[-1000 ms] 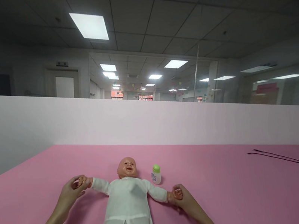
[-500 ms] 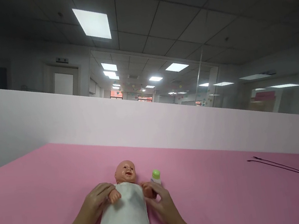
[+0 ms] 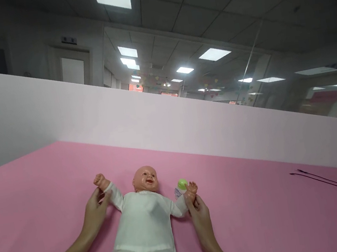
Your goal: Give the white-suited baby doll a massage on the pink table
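A baby doll (image 3: 145,223) with a bald head and a white cloth body lies face up on the pink surface (image 3: 249,215). Both its arms are spread out to the sides. My left hand (image 3: 95,210) pinches the doll's arm at the wrist, on the left of the picture. On the other side, my right hand (image 3: 199,214) grips the doll's other arm near its wrist. A small bottle with a green cap (image 3: 182,184) is partly hidden behind that arm.
Thin black cords (image 3: 334,183) lie on the surface at the right. A low white wall (image 3: 154,119) runs along the back, with glass above it and a room with ceiling lights beyond.
The doll's arms have moved from close to its body outward and up, with my hands on them. The camera view has tilted down a little.
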Tool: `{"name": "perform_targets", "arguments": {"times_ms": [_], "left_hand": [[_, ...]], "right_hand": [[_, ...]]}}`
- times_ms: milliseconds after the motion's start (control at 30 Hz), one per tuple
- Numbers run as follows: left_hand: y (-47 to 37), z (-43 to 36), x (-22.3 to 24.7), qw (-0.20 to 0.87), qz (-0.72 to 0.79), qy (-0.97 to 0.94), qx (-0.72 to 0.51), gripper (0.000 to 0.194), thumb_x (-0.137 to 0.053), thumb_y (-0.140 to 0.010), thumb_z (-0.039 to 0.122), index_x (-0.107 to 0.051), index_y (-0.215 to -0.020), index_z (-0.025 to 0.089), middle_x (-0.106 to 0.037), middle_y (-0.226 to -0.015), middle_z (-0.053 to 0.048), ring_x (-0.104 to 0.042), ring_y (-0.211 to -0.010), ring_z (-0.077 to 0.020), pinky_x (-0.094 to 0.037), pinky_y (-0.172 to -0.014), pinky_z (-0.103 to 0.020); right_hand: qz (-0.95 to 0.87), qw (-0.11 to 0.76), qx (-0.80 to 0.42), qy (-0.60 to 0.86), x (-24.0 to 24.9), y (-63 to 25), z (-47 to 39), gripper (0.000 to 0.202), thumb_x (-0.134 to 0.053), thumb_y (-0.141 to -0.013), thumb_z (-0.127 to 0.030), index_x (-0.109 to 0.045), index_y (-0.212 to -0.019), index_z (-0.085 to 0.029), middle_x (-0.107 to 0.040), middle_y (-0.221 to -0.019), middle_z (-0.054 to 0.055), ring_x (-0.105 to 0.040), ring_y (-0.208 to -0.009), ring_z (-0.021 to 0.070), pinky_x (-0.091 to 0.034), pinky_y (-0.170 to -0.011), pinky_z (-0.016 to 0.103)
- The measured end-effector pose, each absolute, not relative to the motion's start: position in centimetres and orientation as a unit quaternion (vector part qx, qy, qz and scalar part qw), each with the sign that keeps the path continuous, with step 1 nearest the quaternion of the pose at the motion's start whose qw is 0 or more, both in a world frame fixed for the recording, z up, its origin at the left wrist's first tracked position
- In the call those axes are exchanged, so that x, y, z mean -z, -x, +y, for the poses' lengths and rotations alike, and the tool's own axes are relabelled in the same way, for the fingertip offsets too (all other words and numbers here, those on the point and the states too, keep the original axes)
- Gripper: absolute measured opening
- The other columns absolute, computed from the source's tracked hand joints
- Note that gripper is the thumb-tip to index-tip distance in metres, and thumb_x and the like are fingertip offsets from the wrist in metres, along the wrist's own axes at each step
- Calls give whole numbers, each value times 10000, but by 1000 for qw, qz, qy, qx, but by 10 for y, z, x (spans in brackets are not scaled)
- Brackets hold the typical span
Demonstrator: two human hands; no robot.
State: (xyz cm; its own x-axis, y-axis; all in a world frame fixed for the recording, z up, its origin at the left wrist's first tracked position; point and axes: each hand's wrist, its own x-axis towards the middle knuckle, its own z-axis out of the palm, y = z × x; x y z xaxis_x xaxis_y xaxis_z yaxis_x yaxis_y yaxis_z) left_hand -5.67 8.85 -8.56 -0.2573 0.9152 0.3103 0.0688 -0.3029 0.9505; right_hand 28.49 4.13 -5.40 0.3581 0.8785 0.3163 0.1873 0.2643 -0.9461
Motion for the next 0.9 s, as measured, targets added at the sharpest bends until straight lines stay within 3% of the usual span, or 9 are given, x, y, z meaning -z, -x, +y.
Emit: {"name": "perform_targets", "arguments": {"times_ms": [67,167,267,367,467,567,667,733,900], "left_hand": [[63,93,87,369,497,-481,-621,644,-719,-772,685,-642,-1159,176,-763,-1129,-137,-719,-1084,-354,-593,-919,-459],[63,91,86,376,489,-490,-617,591,-798,-735,569,-645,-1153,179,-766,-1152,-134,-721,-1086,-345,-584,-944,-455],[56,81,80,343,471,-535,-612,439,-735,-808,437,-681,-1164,186,-763,-1189,-114,-709,-1100,-327,-576,-953,-439],[50,71,76,259,424,-647,-578,299,-630,-901,314,-743,-1167,240,-751,-1226,-77,-689,-1119,-288,-572,-943,-402],[48,66,77,148,328,-773,-523,383,-497,-976,169,-775,-1185,330,-752,-1194,-50,-671,-1116,-231,-557,-927,-369],[49,65,80,110,286,-808,-503,486,-435,-990,99,-768,-1207,379,-749,-1167,-43,-659,-1105,-205,-550,-905,-356],[49,66,80,169,338,-774,-508,391,-511,-972,173,-762,-1214,351,-721,-1260,-47,-638,-1183,-238,-542,-970,-389],[49,70,81,242,391,-711,-532,329,-571,-958,289,-732,-1246,290,-705,-1311,-67,-635,-1214,-274,-532,-1014,-420],[54,81,86,379,471,-537,-588,488,-626,-899,574,-678,-1141,154,-761,-1115,-130,-701,-1042,-325,-560,-919,-445]], "right_hand": [[-451,631,-320,544,62,-290,47,570,-785,-759,-602,-673,-1111,-168,-767,-997,100,-710,-879,283,-589,-770,375],[-461,614,-338,544,70,-291,49,655,-858,-676,-535,-631,-1171,-171,-764,-1030,103,-713,-894,287,-592,-799,396],[-552,568,-267,549,69,-288,42,523,-795,-779,-472,-649,-1182,-172,-750,-974,87,-682,-827,262,-577,-763,393],[-684,504,-149,506,62,-284,32,326,-660,-896,-301,-707,-1206,-210,-749,-1070,100,-648,-931,272,-565,-842,425],[-805,421,-73,411,59,-279,24,436,-527,-940,-129,-704,-1300,-297,-729,-1282,68,-592,-1064,268,-545,-938,450],[-836,385,-58,385,62,-272,20,478,-490,-957,-97,-703,-1313,-335,-721,-1329,34,-564,-1052,261,-542,-949,450],[-777,437,-110,439,68,-268,22,427,-525,-931,-140,-727,-1272,-301,-724,-1288,66,-584,-1084,271,-540,-962,452],[-690,495,-164,502,69,-268,26,372,-625,-905,-263,-721,-1263,-235,-740,-1169,101,-627,-1007,276,-560,-890,428],[-541,564,-246,574,68,-277,38,567,-714,-812,-615,-712,-1102,-128,-736,-880,86,-626,-759,239,-534,-710,358]]}}
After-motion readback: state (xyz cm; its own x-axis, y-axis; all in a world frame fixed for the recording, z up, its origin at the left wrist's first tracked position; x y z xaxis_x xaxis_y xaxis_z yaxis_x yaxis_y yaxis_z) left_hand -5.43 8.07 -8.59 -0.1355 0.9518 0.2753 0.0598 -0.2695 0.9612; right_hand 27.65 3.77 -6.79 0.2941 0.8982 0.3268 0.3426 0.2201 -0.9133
